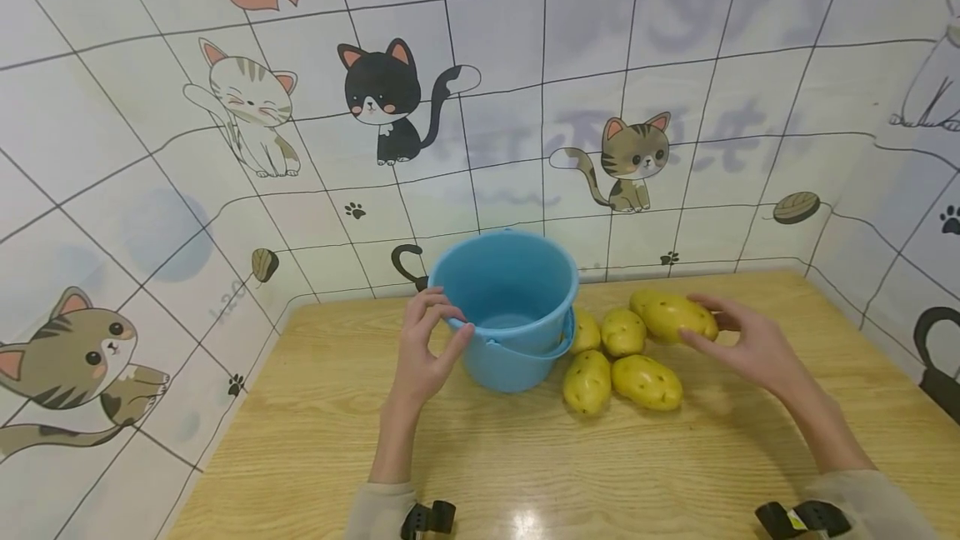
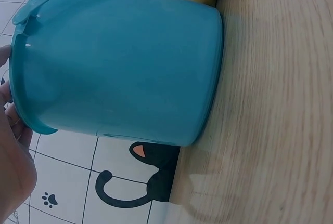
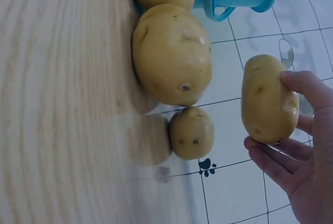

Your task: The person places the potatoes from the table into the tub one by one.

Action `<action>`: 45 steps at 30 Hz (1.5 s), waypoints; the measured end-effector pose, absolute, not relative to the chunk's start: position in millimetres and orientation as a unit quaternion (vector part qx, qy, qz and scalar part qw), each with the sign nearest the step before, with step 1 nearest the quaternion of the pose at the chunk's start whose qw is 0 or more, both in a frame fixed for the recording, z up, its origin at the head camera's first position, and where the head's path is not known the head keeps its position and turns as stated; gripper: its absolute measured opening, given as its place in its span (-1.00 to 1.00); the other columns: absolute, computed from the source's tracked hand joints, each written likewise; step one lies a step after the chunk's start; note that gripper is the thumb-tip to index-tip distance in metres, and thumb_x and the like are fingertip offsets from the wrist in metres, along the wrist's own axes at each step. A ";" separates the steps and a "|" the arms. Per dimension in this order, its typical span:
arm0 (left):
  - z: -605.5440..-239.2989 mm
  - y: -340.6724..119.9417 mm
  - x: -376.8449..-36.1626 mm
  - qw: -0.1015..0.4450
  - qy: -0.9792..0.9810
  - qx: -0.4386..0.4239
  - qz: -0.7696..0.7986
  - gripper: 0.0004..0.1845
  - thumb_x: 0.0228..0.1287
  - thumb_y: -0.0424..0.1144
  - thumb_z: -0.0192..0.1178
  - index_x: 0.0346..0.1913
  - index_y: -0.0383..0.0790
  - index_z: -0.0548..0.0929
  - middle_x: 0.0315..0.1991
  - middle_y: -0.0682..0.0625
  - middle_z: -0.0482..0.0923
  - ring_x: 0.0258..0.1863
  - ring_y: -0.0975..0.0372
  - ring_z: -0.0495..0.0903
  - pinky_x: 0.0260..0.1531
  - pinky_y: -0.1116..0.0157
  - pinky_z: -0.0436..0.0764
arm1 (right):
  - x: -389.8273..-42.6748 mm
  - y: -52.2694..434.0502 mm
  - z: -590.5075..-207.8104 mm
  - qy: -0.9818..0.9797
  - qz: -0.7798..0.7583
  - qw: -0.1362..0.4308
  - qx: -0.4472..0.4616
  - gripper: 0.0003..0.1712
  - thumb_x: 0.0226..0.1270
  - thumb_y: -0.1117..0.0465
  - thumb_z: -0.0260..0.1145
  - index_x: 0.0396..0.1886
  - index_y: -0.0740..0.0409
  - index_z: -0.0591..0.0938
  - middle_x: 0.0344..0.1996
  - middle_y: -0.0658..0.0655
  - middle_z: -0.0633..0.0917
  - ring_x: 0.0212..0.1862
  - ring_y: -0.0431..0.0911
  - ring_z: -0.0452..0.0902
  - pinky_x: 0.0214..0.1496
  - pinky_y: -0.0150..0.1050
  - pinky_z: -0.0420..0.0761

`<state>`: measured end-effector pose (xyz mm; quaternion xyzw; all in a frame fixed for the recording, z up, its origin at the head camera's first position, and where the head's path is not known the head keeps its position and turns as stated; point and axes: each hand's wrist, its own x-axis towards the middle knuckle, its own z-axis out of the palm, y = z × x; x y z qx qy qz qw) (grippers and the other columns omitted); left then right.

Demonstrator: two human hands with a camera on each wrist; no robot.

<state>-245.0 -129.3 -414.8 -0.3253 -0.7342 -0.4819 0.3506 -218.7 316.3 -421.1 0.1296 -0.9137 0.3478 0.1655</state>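
Observation:
My left hand (image 1: 432, 348) holds the near-left rim of a light-blue bucket (image 1: 517, 357), thumb and fingers at the edge. The bucket stands upright on the table, its handle hanging down on the near right side; no potato shows in the visible part of its inside. In my right hand (image 1: 750, 344) is a yellow potato (image 3: 268, 99), pinched between thumb and fingers. It is raised off the table in the right wrist view. Several more potatoes lie right of the bucket, among them a front one (image 1: 647, 382), one beside it (image 1: 587, 382) and one behind (image 1: 622, 332).
The wooden table (image 1: 300, 440) runs back to a wall covering (image 1: 510, 148) printed with cats and grid lines. This covering also rises at the left and right sides. A black camera mount (image 1: 429, 518) sits on the left wrist.

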 end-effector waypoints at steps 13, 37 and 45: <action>-392.0 -119.9 -224.5 0.341 -0.738 -0.322 -0.485 -0.93 0.19 -0.47 0.29 -0.30 -0.31 0.61 -0.17 -0.28 0.48 0.22 -0.36 0.34 0.29 -0.29 0.21 | -218.2 302.7 -397.9 -0.899 0.351 0.227 0.132 -0.33 0.26 0.10 0.50 0.34 0.15 0.53 0.17 0.31 0.63 -0.07 -0.51 0.43 -0.06 -0.46 0.42; -379.8 -114.3 -214.2 0.324 -0.747 -0.307 -0.493 -0.90 0.15 -0.56 0.27 -0.32 -0.41 0.56 -0.19 -0.38 0.45 0.21 -0.46 0.30 0.28 -0.35 0.17 | -225.5 264.2 -360.3 -0.870 0.377 0.268 0.169 -0.33 0.22 0.17 0.53 0.33 0.13 0.55 0.19 0.22 0.64 -0.04 -0.49 0.46 0.06 -0.65 0.33; -407.3 -119.1 -236.1 0.340 -0.748 -0.303 -0.482 -0.90 0.19 -0.45 0.28 -0.29 -0.27 0.56 -0.13 -0.25 0.46 0.28 -0.28 0.31 0.31 -0.26 0.18 | -229.9 248.7 -353.9 -0.856 0.374 0.297 0.197 -0.31 0.17 0.22 0.55 0.32 0.15 0.56 0.12 0.20 0.68 -0.05 -0.35 0.54 0.06 -0.63 0.37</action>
